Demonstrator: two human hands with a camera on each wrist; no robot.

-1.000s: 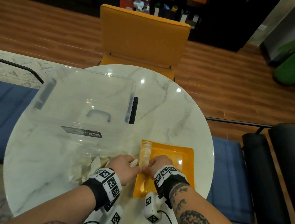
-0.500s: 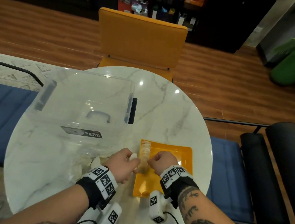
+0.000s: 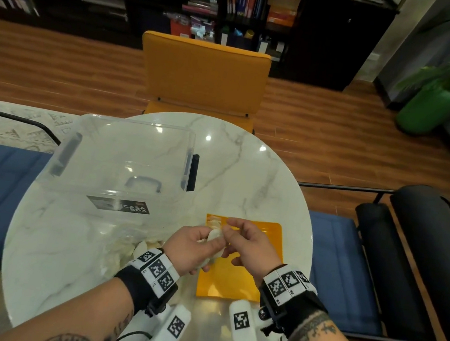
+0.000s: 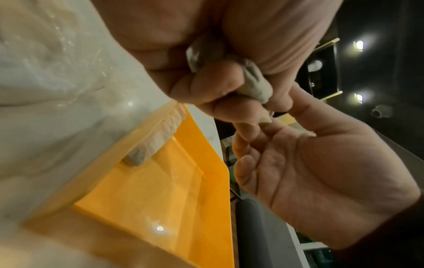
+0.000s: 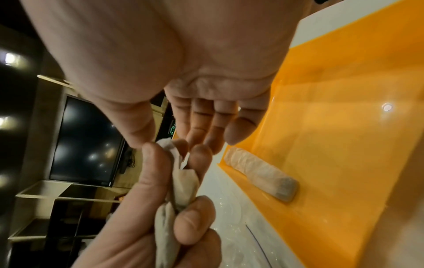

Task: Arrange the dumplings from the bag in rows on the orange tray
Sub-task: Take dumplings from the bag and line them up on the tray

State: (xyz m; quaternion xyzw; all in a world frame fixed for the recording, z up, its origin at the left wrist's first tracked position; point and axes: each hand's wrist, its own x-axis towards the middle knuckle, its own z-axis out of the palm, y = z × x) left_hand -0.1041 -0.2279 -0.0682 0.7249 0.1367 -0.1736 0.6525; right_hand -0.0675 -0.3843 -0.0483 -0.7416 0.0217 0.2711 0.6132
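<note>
A person is sitting at a round white marble table (image 3: 259,180), both hands raised just above the near left part of an orange tray (image 3: 273,233), which is lying flat on the table.

The left hand (image 3: 189,246) is curling its fingers and thumb around pale dumplings (image 3: 214,235); the wrist views are showing at least two of them bunched in that grip. The right hand (image 3: 248,247) is hovering beside it, palm turned toward the left hand, fingers loosely extended. Its thumb and forefinger tips are meeting the top edge of the uppermost dumpling (image 5: 183,181), though it is hard to tell whether they are pinching it or only touching it.

Inside the tray, a row of dumplings (image 4: 158,137) is lying packed tightly together along the tray's left wall, reaching from the far left corner partway toward the near edge. The rest of the tray floor is showing bare orange.

Just left of the tray, a clear plastic bag (image 3: 124,245) holding more dumplings is lying on the table. Beyond the bag, further from the person than the tray, a clear plastic storage box (image 3: 123,158) with dark handles is sitting. An orange chair (image 3: 201,74) is standing at the table's far side, beyond the tray.
</note>
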